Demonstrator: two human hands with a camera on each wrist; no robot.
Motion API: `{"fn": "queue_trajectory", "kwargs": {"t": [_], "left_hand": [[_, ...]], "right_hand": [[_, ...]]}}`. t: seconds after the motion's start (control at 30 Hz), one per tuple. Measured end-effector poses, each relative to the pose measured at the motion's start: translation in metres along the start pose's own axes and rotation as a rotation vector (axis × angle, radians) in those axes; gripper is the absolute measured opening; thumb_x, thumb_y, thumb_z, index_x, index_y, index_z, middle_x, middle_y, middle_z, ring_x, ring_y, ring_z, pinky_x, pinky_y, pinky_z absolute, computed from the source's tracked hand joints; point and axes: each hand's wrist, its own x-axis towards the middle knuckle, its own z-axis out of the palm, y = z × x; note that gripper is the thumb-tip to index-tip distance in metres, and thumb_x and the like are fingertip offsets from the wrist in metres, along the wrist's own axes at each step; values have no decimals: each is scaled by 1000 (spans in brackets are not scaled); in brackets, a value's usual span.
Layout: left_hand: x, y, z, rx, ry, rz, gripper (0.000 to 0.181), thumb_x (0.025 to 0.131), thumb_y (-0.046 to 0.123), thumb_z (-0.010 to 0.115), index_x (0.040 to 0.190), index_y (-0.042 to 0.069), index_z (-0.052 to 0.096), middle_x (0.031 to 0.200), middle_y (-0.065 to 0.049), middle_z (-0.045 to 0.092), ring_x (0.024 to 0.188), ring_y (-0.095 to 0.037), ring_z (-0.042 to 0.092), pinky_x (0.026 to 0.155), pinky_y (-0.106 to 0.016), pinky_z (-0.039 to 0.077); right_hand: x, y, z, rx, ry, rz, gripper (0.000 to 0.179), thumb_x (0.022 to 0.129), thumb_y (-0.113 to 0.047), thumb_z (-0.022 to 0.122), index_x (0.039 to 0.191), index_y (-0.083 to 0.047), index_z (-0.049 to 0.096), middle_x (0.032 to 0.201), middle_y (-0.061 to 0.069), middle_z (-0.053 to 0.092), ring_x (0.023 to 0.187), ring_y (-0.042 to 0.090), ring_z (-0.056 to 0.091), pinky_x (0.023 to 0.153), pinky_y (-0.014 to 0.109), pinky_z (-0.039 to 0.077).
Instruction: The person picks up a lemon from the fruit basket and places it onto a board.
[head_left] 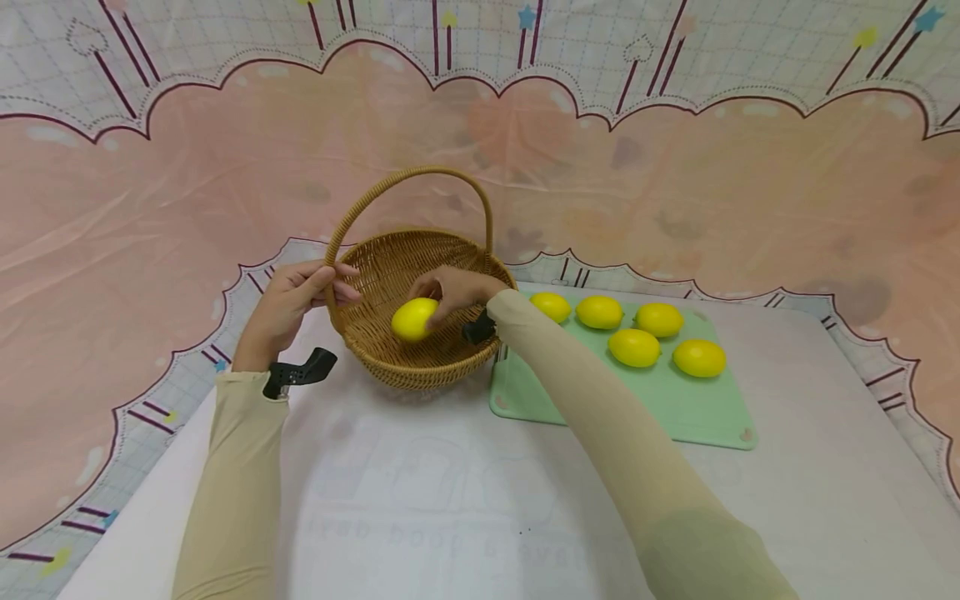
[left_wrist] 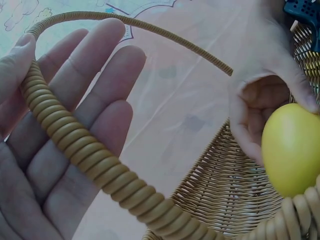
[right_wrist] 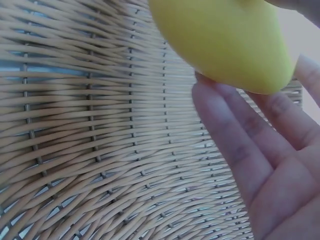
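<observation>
A wicker basket (head_left: 375, 354) with a tall arched handle (head_left: 420, 171) stands in the middle of the head view. At the handle's left side is my left hand (head_left: 288, 304), its thumb against the wound cane and its fingers extended behind it, as the left wrist view shows. My right hand (head_left: 461, 292) reaches inside the basket and holds a yellow lemon (head_left: 412, 320) between thumb and fingers. Seen from the right wrist, the lemon (right_wrist: 230, 45) is in front of the woven wall (right_wrist: 100, 130), with fingers (right_wrist: 235, 135) beneath it.
Right of the basket lies a pale green cutting board (head_left: 592, 383) bearing several lemons (head_left: 699, 357); my right forearm (head_left: 600, 400) crosses over it and covers part. A white cloth (head_left: 420, 492) covers the table, and a pink printed curtain (head_left: 675, 183) hangs behind.
</observation>
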Motion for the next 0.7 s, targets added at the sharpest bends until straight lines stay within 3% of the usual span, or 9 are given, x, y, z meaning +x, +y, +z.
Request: {"fn": "queue_trajectory", "kwargs": {"t": [0.17,0.43,0.7], "left_hand": [[0,-1,-1,11,5,14,26,99,21,46,102,8,69,79,6,74,79,-7,71,78,-18,54],[-6,-3,-4,-29,13,14,26,99,18,45,102,5,68,79,5,73,77,-8,71,75,-18,55],[-9,-3,-2,-36,29,23,25,99,16,45,99,10,70,78,4,73,77,-8,71,76,-19,55]], "right_hand": [[0,-2,-4,-35,71,-14,51,76,-16,78,123,-10,59,125,11,59,114,23,56,93,30,50],[-6,-16,-16,51,113,-61,50,75,-11,78,121,-7,58,117,13,61,104,23,59,88,29,52],[-34,-33,-32,34,169,-97,53,74,-13,78,122,-7,55,117,11,61,105,21,59,89,32,51]]}}
